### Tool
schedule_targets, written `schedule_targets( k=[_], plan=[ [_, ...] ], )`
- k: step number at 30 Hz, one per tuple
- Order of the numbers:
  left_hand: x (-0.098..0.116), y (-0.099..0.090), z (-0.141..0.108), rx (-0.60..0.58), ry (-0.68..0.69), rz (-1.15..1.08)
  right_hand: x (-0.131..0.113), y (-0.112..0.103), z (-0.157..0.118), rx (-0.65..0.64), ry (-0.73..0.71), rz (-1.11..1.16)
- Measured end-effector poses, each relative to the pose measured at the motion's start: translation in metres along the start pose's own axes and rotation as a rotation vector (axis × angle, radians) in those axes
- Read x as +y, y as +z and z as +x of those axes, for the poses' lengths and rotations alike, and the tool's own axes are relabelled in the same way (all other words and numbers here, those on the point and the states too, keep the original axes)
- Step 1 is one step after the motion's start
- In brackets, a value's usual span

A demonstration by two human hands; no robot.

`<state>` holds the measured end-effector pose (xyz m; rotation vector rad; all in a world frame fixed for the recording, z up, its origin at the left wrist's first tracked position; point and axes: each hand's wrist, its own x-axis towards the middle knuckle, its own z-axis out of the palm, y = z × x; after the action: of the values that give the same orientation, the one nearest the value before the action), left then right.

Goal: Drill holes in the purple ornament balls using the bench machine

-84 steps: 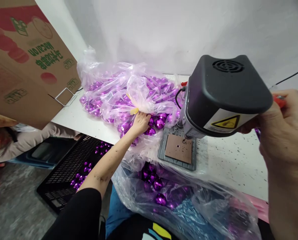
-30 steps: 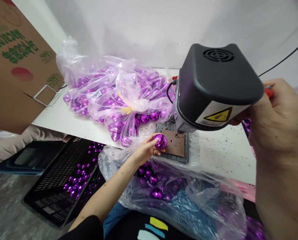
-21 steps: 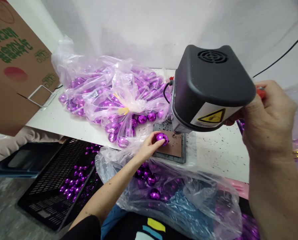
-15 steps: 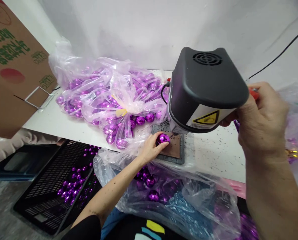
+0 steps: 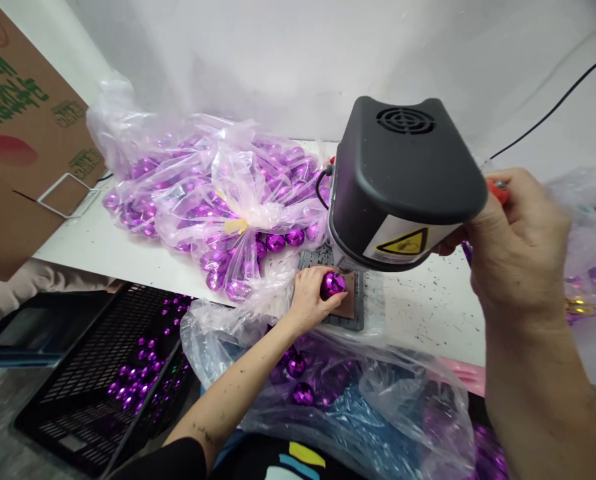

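My left hand (image 5: pixel 312 298) pinches a shiny purple faceted ball (image 5: pixel 333 284) between thumb and fingers. It holds the ball over the brown pad of a grey base plate (image 5: pixel 355 321), just below the head of a black-housed bench machine (image 5: pixel 413 170). My right hand (image 5: pixel 521 247) is up at the machine's right side, fingers wrapped round a red handle (image 5: pixel 498 191). Part of the handle is hidden by the hand. On my lap, under the table edge, an open clear plastic bag (image 5: pixel 403 393) contains several more purple balls (image 5: pixel 303 393).
A tied clear bag (image 5: pixel 258 213) full of purple balls lies left of the machine. A cardboard box (image 5: pixel 33 173) stands at the far left. Below it, a black crate (image 5: pixel 68 413) holds small purple pieces. Dark flecks are scattered over the white table (image 5: pixel 423 313).
My left hand has shifted slightly right and towards me with the ball, and its fingers now lie further round the ball's far side. My right hand stays on the handle. The view has shifted slightly.
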<state>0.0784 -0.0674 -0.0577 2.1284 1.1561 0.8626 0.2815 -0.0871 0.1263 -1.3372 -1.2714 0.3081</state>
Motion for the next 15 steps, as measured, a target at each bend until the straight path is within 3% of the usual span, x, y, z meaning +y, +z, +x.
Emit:
schedule_targets(
  k=[8, 15],
  plan=[
    [0.002, -0.001, 0.005, -0.090, -0.052, -0.032, -0.006, 0.000, 0.000, 0.024, -0.012, -0.094],
    [0.000, 0.003, 0.003, -0.109, -0.009, -0.054, -0.014, 0.000, 0.008, 0.023, -0.004, -0.196]
  ],
)
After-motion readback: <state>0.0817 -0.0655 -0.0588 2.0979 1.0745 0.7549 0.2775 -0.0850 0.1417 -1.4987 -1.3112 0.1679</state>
